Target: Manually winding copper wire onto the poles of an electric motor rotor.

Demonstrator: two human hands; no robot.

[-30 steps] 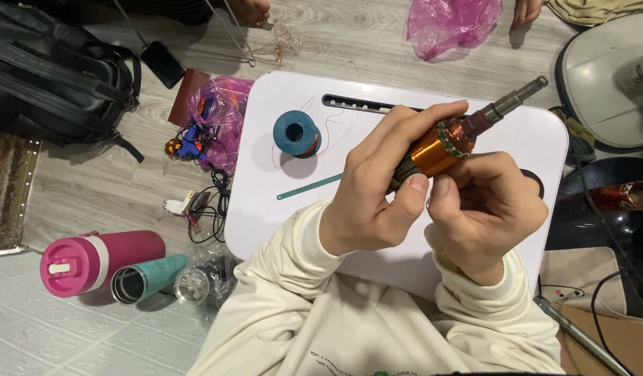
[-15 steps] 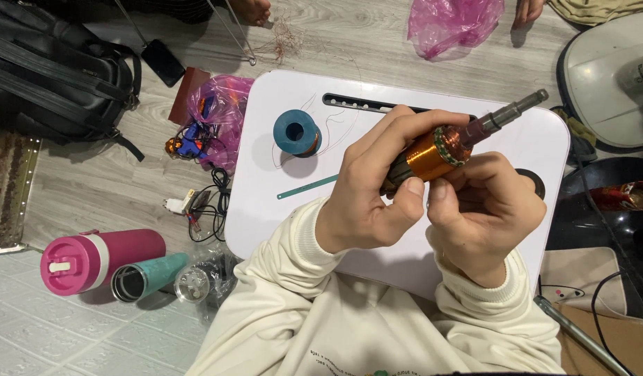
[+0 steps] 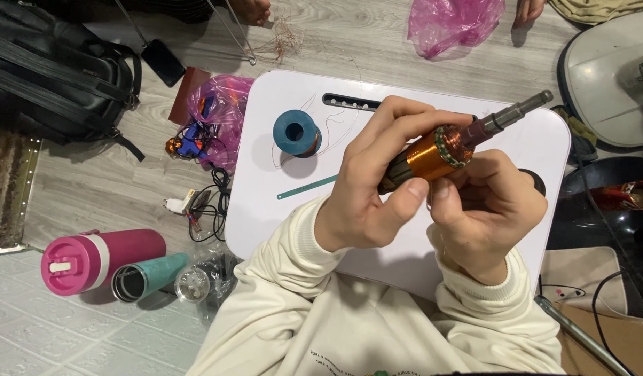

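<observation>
Copper-wound motor armature with a grey steel shaft [image 3: 447, 154] sits tilted above the white rounded bench [image 3: 279, 174], its shaft pointing up to the far right, held in both hands. Left hand [image 3: 373, 184] wraps it from the left, fingers [image 3: 398, 118] curled over the dark core and thumb pressed against the copper winding. Right hand [image 3: 485, 209] cups it from below on the right, fingers closed about the winding, thumb beside the left thumb. Both cream sleeves come up from the near edge.

The bench stands on a grey wood-plank floor [image 3: 112, 181]. On the floor at near left lie one pink lidded bottle [image 3: 98, 259] and one teal metal tumbler [image 3: 147, 277], side by side. Farther on the bench rest one thin teal stick [image 3: 306, 187] and one blue spool of copper wire [image 3: 298, 134]. Far left lies one black backpack [image 3: 50, 69]; two pink plastic bags [image 3: 457, 24] lie on the floor.
</observation>
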